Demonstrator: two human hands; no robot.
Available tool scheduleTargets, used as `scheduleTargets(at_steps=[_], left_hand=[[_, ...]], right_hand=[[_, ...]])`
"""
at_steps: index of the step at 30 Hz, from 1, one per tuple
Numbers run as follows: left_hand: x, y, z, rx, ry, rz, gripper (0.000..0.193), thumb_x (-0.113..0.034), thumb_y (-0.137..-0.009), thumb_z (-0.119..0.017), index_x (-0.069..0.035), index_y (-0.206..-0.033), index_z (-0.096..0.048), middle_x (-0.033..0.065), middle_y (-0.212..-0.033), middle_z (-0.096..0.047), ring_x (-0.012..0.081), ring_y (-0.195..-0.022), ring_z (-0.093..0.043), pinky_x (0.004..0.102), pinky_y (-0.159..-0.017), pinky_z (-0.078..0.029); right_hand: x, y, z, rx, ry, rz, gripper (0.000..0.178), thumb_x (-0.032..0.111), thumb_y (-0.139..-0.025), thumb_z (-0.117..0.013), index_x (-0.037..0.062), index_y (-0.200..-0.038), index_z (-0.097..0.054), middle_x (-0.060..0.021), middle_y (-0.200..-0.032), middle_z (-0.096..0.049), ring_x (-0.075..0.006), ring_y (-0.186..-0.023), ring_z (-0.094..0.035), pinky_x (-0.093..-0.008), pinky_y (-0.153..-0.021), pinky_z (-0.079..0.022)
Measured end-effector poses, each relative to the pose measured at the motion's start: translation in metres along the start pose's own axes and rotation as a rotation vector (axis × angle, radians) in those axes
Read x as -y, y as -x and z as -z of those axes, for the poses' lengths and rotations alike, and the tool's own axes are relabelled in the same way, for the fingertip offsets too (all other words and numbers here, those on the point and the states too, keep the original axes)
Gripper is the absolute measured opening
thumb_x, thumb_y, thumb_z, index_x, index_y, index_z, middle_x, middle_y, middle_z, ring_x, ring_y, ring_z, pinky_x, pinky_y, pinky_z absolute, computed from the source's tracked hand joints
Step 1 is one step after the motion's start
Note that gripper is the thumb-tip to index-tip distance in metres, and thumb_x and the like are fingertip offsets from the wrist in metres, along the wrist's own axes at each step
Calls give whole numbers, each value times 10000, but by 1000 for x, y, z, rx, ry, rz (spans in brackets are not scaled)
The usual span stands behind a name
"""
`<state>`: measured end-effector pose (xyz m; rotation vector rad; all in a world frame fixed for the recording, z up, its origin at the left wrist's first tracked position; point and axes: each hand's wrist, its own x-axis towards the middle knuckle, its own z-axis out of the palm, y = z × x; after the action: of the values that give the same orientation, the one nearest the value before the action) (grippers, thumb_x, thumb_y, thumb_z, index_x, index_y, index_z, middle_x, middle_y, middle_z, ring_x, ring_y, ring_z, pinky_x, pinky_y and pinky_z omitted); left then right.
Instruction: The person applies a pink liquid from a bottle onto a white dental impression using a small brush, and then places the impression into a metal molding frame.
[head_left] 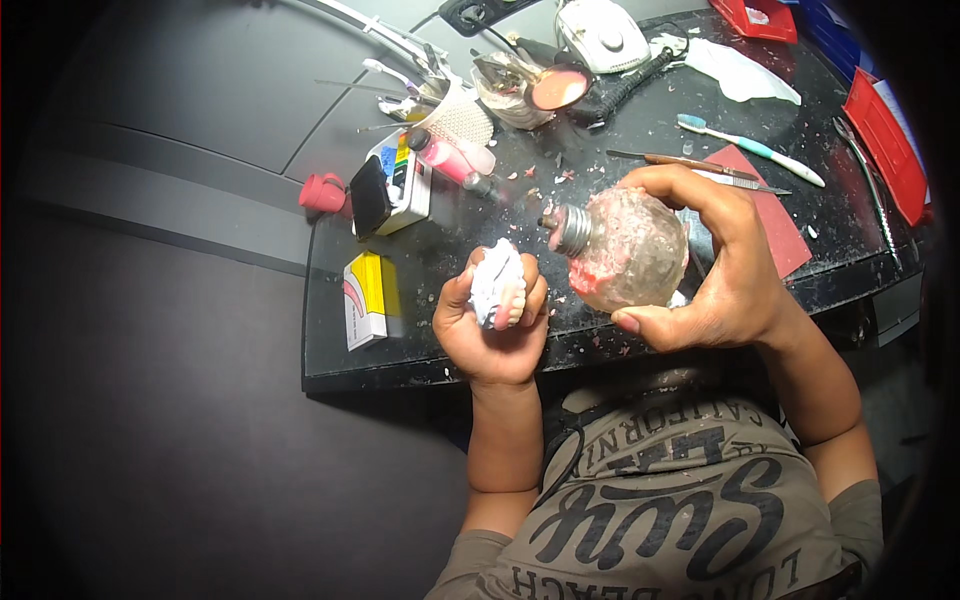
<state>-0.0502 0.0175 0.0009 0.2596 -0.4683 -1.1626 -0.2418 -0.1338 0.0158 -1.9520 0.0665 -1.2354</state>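
My left hand [488, 348] is closed around a white plaster dental model [495, 272] with pink gum material and a row of artificial teeth [516, 308] along its right side. To the right, my right hand [738, 265] grips a round glass spirit lamp [650, 250], smeared with pink and red wax. The lamp is tilted so its metal collar and wick [568, 230] point left, above and to the right of the model, apart from it. I cannot make out a flame. Both things are held up over the near part of the black table [420, 355].
A yellow-and-white box [368, 300], a white container with a phone [370, 197] and a pink bottle [440, 152] stand at left. Behind are tool holders [465, 118] and a white control unit [603, 35]. A toothbrush [750, 148], carving tools [700, 172] and pink wax sheet [785, 235] lie at right.
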Motion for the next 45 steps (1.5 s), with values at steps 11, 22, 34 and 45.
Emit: scheduleTargets(at_steps=[11, 22, 34, 45], left_hand=[[0, 2, -1, -61, 75, 0, 170, -200, -944, -585, -49, -868, -569, 60, -666, -477, 183, -661, -422, 312, -534, -343], [-3, 5, -1, -123, -181, -133, 178, -188, -916, -565, -63, -827, -475, 121, -801, -514, 199, -577, -449, 337, -587, -363], [-5, 7, -9, -99, -364, -211, 165, -174, -942, -547, -54, -852, -479, 93, -798, -511, 196, -622, -462, 327, -612, -391], [0, 1, 0, -94, 363, 37, 212, 44, -925, -575, 34, -1129, -515, 112, -1039, -464, 209, -868, -472, 324, -675, -434]], right_hand=[[0, 4, -4, 67, 30, 16, 678, 309, -572, -911, -20, -1105, -651, -127, -983, -697, -223, -824, -647, -319, -755, -507], [-1, 5, -3, 66, 44, 5, 674, 292, -569, -911, -16, -1107, -647, -133, -987, -698, -238, -840, -663, -330, -753, -510], [1, 7, -3, 83, 66, 3, 700, 310, -569, -923, -24, -1118, -647, -144, -980, -696, -255, -844, -668, -329, -755, -519], [-1, 7, 0, -41, -99, -122, 659, 256, -604, -927, -19, -1133, -645, -63, -963, -686, -124, -875, -629, -274, -800, -492]])
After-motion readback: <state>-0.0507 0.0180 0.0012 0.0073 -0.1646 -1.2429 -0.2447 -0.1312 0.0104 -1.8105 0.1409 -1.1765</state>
